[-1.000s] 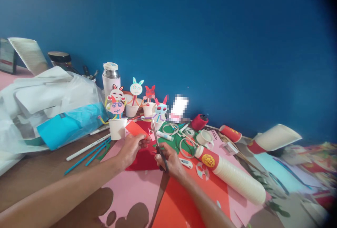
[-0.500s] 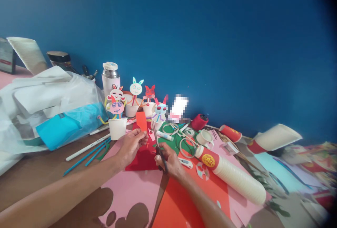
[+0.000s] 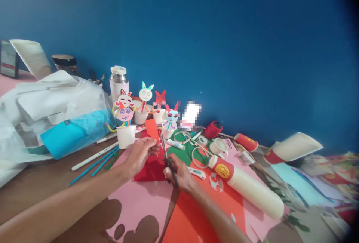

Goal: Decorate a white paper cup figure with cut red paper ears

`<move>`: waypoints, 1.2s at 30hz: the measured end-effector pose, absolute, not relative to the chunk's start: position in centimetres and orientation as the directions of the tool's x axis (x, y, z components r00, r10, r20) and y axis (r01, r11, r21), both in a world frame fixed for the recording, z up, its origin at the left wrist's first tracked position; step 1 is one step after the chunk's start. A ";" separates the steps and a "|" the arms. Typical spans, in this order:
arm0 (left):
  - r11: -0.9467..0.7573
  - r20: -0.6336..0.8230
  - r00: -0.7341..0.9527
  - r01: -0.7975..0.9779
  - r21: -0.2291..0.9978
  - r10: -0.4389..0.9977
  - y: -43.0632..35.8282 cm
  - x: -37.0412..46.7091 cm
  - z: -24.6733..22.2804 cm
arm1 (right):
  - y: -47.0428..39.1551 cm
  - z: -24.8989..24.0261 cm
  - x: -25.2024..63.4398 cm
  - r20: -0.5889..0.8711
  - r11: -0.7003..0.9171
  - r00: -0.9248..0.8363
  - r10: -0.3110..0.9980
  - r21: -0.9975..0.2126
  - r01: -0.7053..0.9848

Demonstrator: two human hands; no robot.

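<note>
My left hand (image 3: 143,152) pinches a small piece of orange-red paper (image 3: 152,128) at its lower end. Just to its right, my right hand (image 3: 178,171) is closed round the black handles of a pair of scissors (image 3: 165,151), blades pointing up and tilted slightly left. The blade tips are close to the paper's right edge; whether they touch it I cannot tell. Under both hands lies a dark red sheet (image 3: 148,170). Behind the paper stand white paper cups with paper animal faces, among them a pink-faced one (image 3: 125,114) and a light blue one (image 3: 171,115).
A long stack of paper cups (image 3: 249,187) lies at the right, near a utility knife (image 3: 196,172) and a glue stick (image 3: 176,144). To the left are a plastic bag of paper (image 3: 84,86), a white pen (image 3: 94,156) and blue sticks (image 3: 92,166). A blue wall (image 3: 238,48) rises behind.
The scissors have tilted left, bringing the blade tips nearer the orange-red paper. The paper leans a little differently in my left hand.
</note>
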State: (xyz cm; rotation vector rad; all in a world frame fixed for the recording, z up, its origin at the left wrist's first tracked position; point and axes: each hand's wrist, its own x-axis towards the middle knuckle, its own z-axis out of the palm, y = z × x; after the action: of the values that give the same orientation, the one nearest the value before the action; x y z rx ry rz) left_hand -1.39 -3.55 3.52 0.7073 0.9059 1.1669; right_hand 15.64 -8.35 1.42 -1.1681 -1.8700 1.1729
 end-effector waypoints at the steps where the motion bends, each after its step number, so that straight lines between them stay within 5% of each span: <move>1: 0.266 -0.227 0.140 -0.446 0.855 0.964 -3.6 -1.4 3.6 | -8.4 1.5 15.6 0.053 0.211 -0.409 0.911 -0.912 0.353; 36: 0.344 -0.255 0.269 -0.370 0.863 0.929 -3.5 -1.7 4.2 | -8.6 2.1 15.5 0.038 0.212 -0.382 0.924 -0.881 0.423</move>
State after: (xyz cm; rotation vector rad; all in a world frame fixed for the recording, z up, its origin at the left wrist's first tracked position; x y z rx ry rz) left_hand -1.69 -3.53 4.16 0.7746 0.8846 1.0041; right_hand 15.46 -8.56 2.12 -1.2445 -1.9079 1.1093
